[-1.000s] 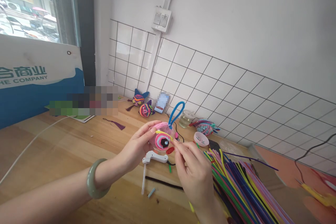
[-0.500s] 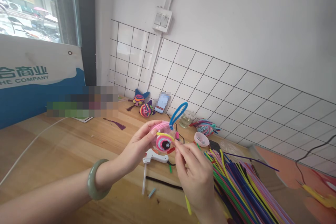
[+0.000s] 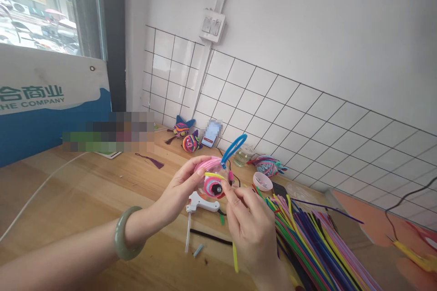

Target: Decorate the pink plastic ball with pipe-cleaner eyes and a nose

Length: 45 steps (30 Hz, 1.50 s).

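My left hand [image 3: 186, 177] grips a clear plastic ball [image 3: 225, 173] from its left side. Pink pipe cleaner covers the ball's top, and a blue pipe-cleaner loop [image 3: 234, 150] rises from it. On the near face is a round eye [image 3: 216, 187] of pink, white and blue rings with a black centre. A yellow pipe cleaner [image 3: 235, 257] curves over the eye, and its loose end hangs below my right hand [image 3: 251, 223]. The right fingers are pinched on this yellow strip against the ball, beside the eye.
A white hot glue gun [image 3: 201, 203] lies under the ball. At right is a bundle of coloured pipe cleaners [image 3: 321, 241]. Finished woven ornaments [image 3: 191, 142], a phone [image 3: 211, 134], a glass jar [image 3: 243, 157] and a small pink bowl [image 3: 262, 182] stand by the wall grid. Yellow-handled pliers [image 3: 414, 254] lie far right.
My right fingertips have shifted slightly left and up along the yellow pipe cleaner, closer over the eye. Its hanging tail has swung left. The left hand keeps its hold.
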Tool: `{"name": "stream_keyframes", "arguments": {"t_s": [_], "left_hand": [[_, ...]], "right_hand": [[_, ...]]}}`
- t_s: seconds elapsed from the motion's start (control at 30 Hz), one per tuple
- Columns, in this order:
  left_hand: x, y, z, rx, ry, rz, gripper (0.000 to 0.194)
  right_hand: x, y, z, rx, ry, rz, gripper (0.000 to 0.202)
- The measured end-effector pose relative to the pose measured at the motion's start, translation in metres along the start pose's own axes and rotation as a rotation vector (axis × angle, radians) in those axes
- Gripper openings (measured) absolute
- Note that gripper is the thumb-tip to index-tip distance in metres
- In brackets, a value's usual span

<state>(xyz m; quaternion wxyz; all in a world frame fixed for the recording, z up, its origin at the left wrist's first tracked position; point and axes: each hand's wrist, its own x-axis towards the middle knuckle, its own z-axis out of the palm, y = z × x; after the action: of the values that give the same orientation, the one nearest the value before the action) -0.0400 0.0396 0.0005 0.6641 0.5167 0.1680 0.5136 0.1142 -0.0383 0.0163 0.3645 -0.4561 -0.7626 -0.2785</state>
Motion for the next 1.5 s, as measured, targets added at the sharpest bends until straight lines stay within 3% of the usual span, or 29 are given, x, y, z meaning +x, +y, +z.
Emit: {"name": "stream_keyframes", "arguments": {"t_s": [1.5], "left_hand": [[0.0002,0.0057,0.005,-0.193,0.015,-0.11,0.027]], "right_hand": [[0.0036,-0.001,-0.001,-0.024,-0.023,-0.017,0.042]]}}
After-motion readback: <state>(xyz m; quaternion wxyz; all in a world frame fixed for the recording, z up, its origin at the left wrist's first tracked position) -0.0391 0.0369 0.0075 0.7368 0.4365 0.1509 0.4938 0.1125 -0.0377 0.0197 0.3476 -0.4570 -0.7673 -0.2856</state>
